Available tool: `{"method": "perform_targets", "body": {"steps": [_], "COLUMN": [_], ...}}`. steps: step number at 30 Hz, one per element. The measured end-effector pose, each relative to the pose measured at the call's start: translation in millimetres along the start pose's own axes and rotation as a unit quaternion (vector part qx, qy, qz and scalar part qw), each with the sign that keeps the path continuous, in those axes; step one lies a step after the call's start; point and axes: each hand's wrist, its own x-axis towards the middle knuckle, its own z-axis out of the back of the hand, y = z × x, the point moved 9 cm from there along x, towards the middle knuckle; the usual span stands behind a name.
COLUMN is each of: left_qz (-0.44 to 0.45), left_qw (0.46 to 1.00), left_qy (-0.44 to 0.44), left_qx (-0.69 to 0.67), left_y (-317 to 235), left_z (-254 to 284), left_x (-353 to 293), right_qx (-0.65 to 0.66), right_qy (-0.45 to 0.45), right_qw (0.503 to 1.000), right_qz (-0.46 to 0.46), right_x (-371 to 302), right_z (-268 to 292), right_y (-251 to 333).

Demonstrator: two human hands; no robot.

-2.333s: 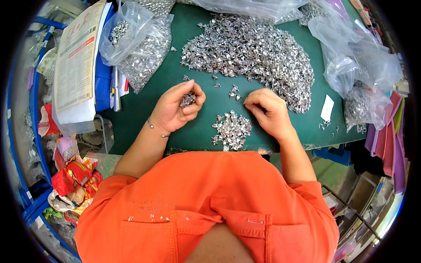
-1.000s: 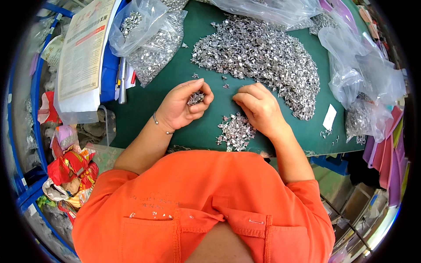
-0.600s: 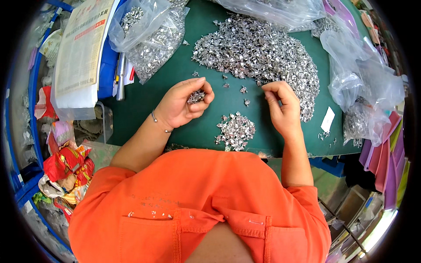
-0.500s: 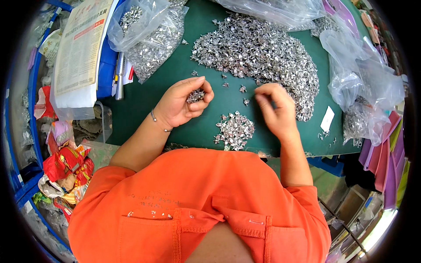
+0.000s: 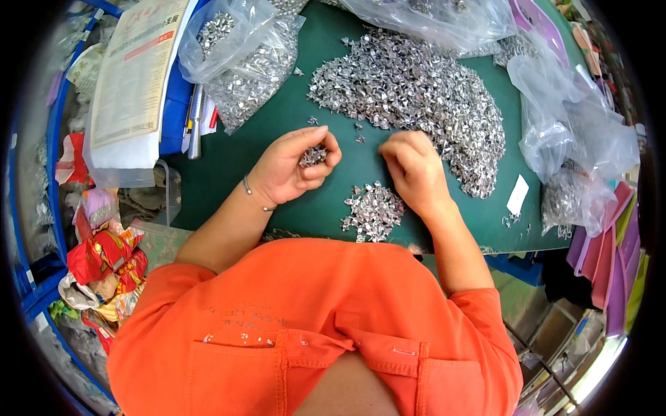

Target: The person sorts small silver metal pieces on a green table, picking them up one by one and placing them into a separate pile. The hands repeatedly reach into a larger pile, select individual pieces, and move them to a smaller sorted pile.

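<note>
My left hand (image 5: 291,163) is curled, palm up, around a clump of small silvery metal pieces (image 5: 314,155) with pointed prongs. To its right, my right hand (image 5: 415,170) hangs over the table with its fingertips pinched together. What the pinch holds, if anything, is hidden. A large heap of the same metal pieces (image 5: 409,80) spreads beyond my right hand. Near the table's front edge, between my hands, lies a small pile of metal pieces (image 5: 372,213). A few loose ones (image 5: 359,139) are scattered between my left hand and the heap.
Plastic bags of metal pieces (image 5: 246,76) lie on the green table (image 5: 229,152) at the far left and right. Left stands a blue holder with a newspaper sheet (image 5: 135,76) and pens. A white card (image 5: 517,195) lies at right, near hanging coloured strips (image 5: 614,249).
My right hand has moved left, and its fingers have drawn together over where two loose pieces lay. My left hand keeps its clump, almost still. The whole view has shifted slightly.
</note>
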Motion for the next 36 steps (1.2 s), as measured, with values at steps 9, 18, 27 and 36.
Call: {"method": "perform_targets", "body": {"steps": [9, 18, 27, 36], "left_qz": [-0.079, -0.106, -0.137, -0.147], "left_qw": [0.996, 0.993, 0.988, 0.985], "left_qy": [-0.017, -0.026, -0.015, -0.019], "left_qx": [-0.034, -0.051, -0.075, -0.084], "left_y": [-15.2, -21.8, -31.1, -35.4], "left_z": [7.2, 8.7, 9.4, 12.3], "left_x": [1.1, -1.4, -7.7, -8.6], "right_qx": [0.164, 0.114, 0.129, 0.082], "right_qy": [0.085, 0.109, 0.119, 0.123], "right_qw": [0.982, 0.987, 0.984, 0.989], "right_qz": [-0.035, -0.022, -0.04, 0.013], "right_x": [16.8, 25.9, 22.1, 14.7], "right_z": [3.6, -14.1, -14.8, -29.7], "right_y": [22.6, 21.4, 6.5, 17.3]}}
